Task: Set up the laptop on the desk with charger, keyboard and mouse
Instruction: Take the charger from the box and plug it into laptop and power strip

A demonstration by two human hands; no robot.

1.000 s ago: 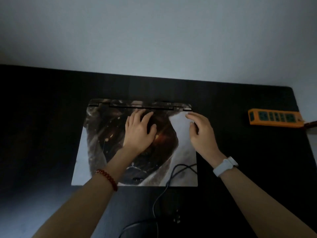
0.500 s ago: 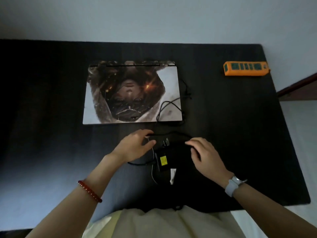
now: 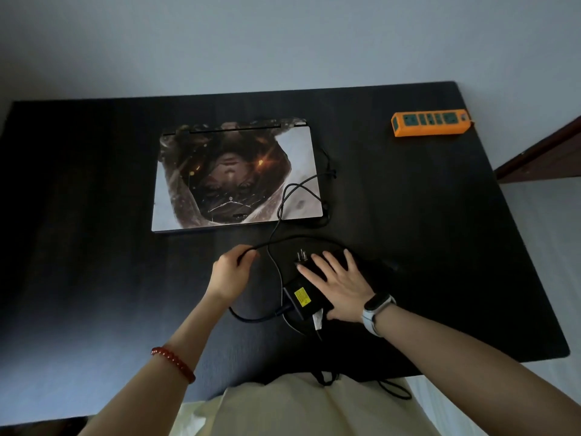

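- Fingers of our left hand (image 3: 232, 275) curl round the black charger cable (image 3: 276, 240), gripping it just near of the laptop; half a second ago that hand was only reaching toward the cable with its fingers loose.
- Our right hand (image 3: 338, 283) now lies flat with straight, spread fingers on top of the charger brick (image 3: 303, 297), pressing it to the desk (image 3: 94, 247); a moment before it hovered beside the brick with its fingers bent.
- We see the brick's yellow label facing up at its near end, and the metal prongs of the plug (image 3: 301, 256) standing just beyond our right fingertips.
- From our left hand the cable runs up onto the near right corner of the closed laptop (image 3: 235, 177), loops there, and trails off its right edge; another stretch curves below the left wrist to the brick.
- We find the laptop where it was, lid shut, at the middle of the desk, well apart from the orange power strip (image 3: 430, 122) at the far right corner.
- One second ago both our hands rested on the laptop lid; now both are near of it, on the charger.
- We cannot make out a keyboard or a mouse.
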